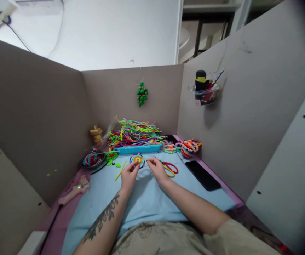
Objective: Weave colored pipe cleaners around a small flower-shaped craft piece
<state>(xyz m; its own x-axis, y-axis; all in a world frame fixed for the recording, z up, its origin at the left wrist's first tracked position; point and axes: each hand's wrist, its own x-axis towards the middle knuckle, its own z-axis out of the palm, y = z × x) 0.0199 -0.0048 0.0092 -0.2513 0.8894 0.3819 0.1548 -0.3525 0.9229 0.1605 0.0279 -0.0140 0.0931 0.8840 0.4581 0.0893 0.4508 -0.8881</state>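
Observation:
Between my hands is a round coiled piece of pipe cleaners (134, 157), orange and yellow at its middle with a purple and pale outer ring. The thumb and fingers of my left hand (129, 174) pinch its near edge. At its right side my right hand (157, 170) is closed in a pinch, on what looks like a pale pipe cleaner end; the fingertips partly hide it. A loose yellow pipe cleaner (120, 170) lies left of my left hand. Scissors (171, 168) with red and yellow handles lie just right of my right hand.
Many pipe cleaners (136, 132) are heaped over a blue tray (139, 148). A dark bowl (99, 164), a green figure (111, 156) and a pink glue gun (74, 191) sit left; woven pieces (188, 148) and a phone (203, 175) right. Partitions (131, 79) enclose the table.

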